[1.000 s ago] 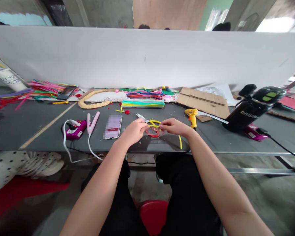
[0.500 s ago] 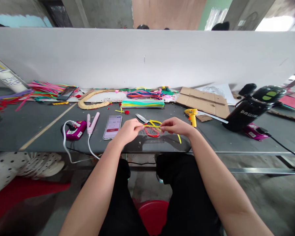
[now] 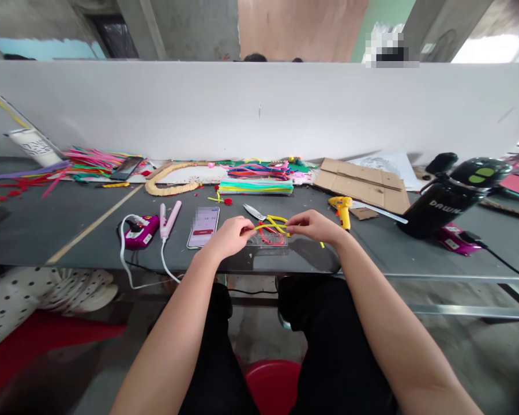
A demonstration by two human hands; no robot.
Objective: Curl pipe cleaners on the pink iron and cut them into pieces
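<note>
Carries, across a grey tabletop (image 3: 90,202), a purple socket block (image 3: 142,232) with plugs in, a pink two-armed tool (image 3: 170,220), a lit phone (image 3: 204,226), scissors (image 3: 255,211) and a yellow glue gun (image 3: 342,211). Holds, further right, brown cardboard (image 3: 363,183) and a black bottle (image 3: 435,204).

The left hand (image 3: 234,235) is hiding one end of the yellow strip (image 3: 260,227), while the bottom edge is cropping the red stool (image 3: 272,385) at six o'clock.

The pipe cleaner (image 3: 262,226) is between the phone (image 3: 204,228), left, and glue gun (image 3: 343,211), right.
</note>
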